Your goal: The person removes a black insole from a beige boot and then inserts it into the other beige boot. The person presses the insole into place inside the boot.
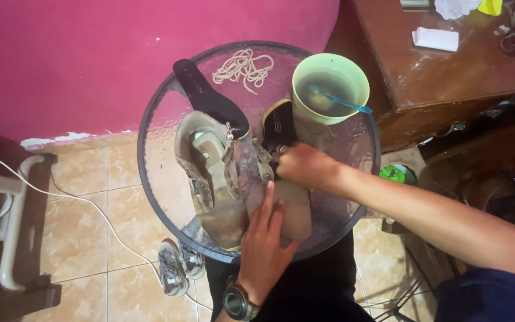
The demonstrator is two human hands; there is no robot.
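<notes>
Left hand (pixel 264 238) lay flat, fingers spread, on one shoe (pixel 287 191); right hand (pixel 305 167) pinched its opening. Second shoe (pixel 210 179) at nine o'clock. Two insoles (pixel 207 95), one half hidden.

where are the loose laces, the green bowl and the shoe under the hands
loose laces (pixel 243 67): head view, middle of the pale tangle on the glass table.
green bowl (pixel 357 74): head view, right side of its rim.
shoe under the hands (pixel 296 211): head view, bare toe part.

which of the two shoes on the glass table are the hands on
The right-hand dirty beige shoe: the left hand rests on its toe and the right hand reaches into its opening. The other beige shoe lies untouched beside it.
</notes>
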